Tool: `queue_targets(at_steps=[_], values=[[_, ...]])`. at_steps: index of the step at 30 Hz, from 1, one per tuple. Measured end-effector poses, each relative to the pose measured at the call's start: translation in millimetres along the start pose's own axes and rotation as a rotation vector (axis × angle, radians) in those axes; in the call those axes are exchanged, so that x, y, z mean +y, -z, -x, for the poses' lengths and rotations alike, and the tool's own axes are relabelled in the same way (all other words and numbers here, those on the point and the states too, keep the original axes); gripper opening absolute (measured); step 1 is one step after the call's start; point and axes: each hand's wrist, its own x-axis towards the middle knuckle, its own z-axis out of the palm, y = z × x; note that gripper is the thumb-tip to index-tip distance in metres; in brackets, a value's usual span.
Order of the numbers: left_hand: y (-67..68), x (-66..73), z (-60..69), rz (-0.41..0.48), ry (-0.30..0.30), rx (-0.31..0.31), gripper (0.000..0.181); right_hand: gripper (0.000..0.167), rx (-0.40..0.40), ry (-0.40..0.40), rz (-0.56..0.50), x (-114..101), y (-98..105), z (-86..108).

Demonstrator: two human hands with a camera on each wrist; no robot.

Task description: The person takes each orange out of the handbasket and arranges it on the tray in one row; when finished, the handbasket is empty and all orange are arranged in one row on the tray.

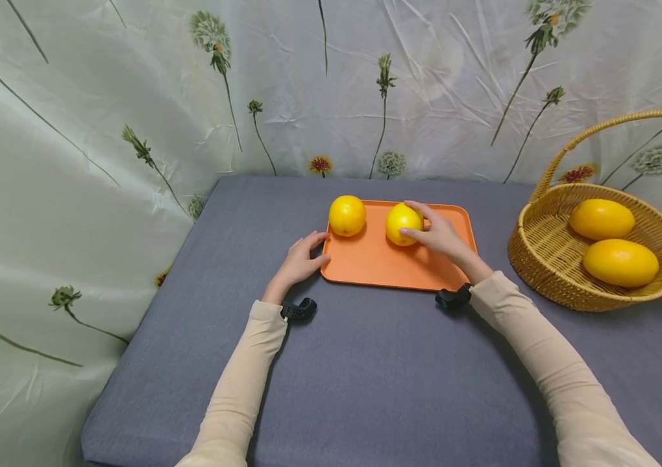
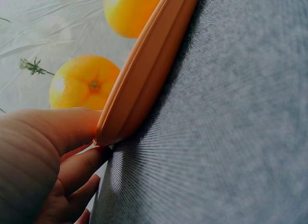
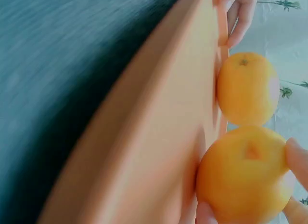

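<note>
An orange tray (image 1: 360, 269) lies on the grey-blue surface. My left hand (image 1: 300, 259) grips its left edge, with the thumb at the rim and the fingers partly hidden beyond it in the left wrist view. On the tray, my right hand (image 1: 439, 232) holds a yellow-orange orange (image 1: 401, 226) between thumb and fingers. This orange (image 3: 243, 180) appears at or very near the tray surface in the right wrist view; contact cannot be told. Another orange (image 1: 347, 216) sits at the tray's far left corner, close to my left hand.
To the right stands a wicker basket (image 1: 547, 285) with a tall handle, holding two oval yellow-orange fruits (image 1: 620, 263). A pale curtain (image 1: 319, 97) printed with flowers hangs along the back and left of the padded grey-blue surface (image 1: 366, 376).
</note>
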Motion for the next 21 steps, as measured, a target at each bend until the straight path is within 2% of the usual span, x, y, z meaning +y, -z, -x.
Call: queue_targets(at_steps=[9,21], values=[[-0.2,0.4,-0.1,-0.009,0.009,-0.004,0.051,0.069,0.006,-0.014,-0.025,-10.4,-9.6,-9.9],[-0.7,-1.6,-0.6,-0.008,-0.001,0.006,0.050,0.067,0.004,0.024,-0.060,-18.2,-24.2,-23.6]])
